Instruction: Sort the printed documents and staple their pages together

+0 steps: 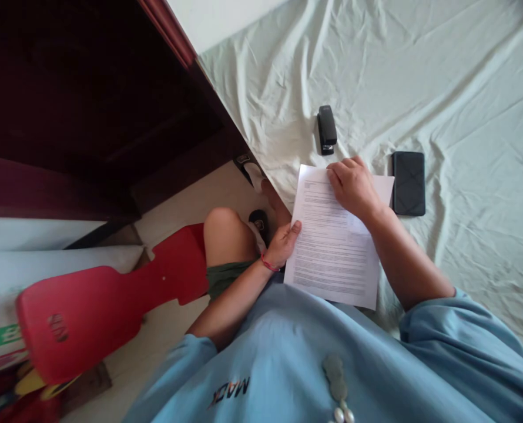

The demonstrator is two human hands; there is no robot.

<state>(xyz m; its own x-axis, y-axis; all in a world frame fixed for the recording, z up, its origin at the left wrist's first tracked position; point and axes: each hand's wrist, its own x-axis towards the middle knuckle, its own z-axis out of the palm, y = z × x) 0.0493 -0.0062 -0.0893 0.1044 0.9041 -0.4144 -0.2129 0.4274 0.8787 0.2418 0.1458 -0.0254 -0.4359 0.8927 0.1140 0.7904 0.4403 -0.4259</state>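
- My left hand (282,242) pinches the left edge of the printed sheets (336,247).
- My right hand (353,187) lies flat, fingers loosely spread, on their top edge.
- Stapler (327,130) beyond my right hand; black case (408,183) just right of it.

white printed paper (334,249), black stapler (326,129) (pale green sheet (420,76))

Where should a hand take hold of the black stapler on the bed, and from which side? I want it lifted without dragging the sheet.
Grip the stapler across its narrow width, at mid-length, coming from above. It lies flat on the sheet, long axis running away from the person, both long sides free. The right hand, resting on the paper, is nearest.
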